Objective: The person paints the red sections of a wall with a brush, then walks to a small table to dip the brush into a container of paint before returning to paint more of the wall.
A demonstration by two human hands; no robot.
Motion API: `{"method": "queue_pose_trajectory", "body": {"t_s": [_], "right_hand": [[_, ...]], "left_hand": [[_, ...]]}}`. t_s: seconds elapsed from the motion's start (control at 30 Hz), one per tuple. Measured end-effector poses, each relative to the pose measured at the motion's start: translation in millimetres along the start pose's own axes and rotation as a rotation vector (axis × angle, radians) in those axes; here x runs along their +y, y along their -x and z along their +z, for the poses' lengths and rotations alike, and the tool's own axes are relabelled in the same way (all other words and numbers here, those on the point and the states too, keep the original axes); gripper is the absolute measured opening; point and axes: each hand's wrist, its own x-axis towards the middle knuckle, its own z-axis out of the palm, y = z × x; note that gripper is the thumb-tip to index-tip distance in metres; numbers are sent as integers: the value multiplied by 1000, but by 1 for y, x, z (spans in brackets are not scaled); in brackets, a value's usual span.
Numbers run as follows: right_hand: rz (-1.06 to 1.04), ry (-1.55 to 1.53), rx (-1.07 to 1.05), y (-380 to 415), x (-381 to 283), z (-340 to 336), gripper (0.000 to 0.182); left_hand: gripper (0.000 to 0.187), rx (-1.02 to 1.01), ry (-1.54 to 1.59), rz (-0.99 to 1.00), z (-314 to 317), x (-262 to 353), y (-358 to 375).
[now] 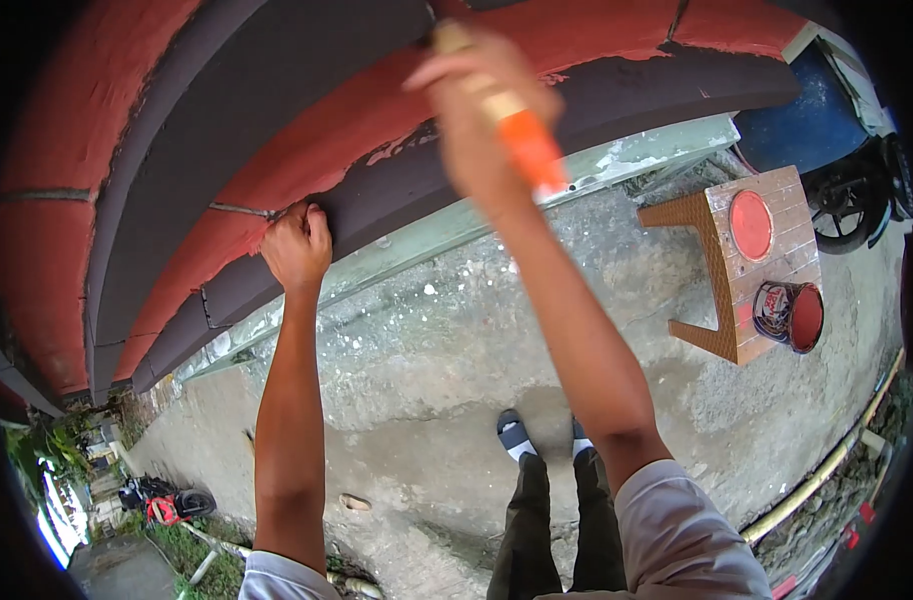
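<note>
My right hand (482,110), smeared by motion, is closed round a paintbrush (532,150) with an orange handle end. The brush's upper end lies against the dark and red wall at the top of the head view; its bristles are too blurred to make out. On the left, my left hand (299,245) is closed, its fingers curled over the edge of a dark grey ledge (387,215). Just above that hand runs a red band (307,170) of the wall, with a ragged paint edge along the ledge.
A woven-sided table (762,190) at the right bears a red-stained lid (752,225) and a paint can (789,315). A pale green ledge (617,165) runs below the dark one. Motorbikes stand at far right and lower left. Bamboo poles (827,470) edge the concrete floor.
</note>
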Motion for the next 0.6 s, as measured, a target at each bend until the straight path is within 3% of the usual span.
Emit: {"method": "queue_pose_trajectory", "body": {"t_s": [0.03,0.1,0.17,0.27,0.33,0.37,0.5,0.53,0.6], "right_hand": [[-9,36,92,-11,11,-13,14],[191,14,216,-20,5,-27,11],[234,-193,428,-22,12,-22,30],[279,-285,570,-24,11,-30,30],[350,-371,548,-20,12,-34,26],[388,-453,521,-13,7,-29,22],[272,-124,328,33,-4,45,12],[-37,254,101,46,-6,53,12],[3,200,-7,74,-18,82,11]], "left_hand": [[25,11,-2,6,0,1,-1],[27,28,-20,13,0,1,-2],[29,-29,-31,-29,-2,0,-2],[31,-3,-11,-50,-2,1,-1],[32,1,-17,-70,-2,2,0],[29,102,-7,-35,1,4,-2],[29,148,64,-55,2,2,-1],[30,142,108,-74,1,3,0],[31,126,168,-106,-4,3,0]]}}
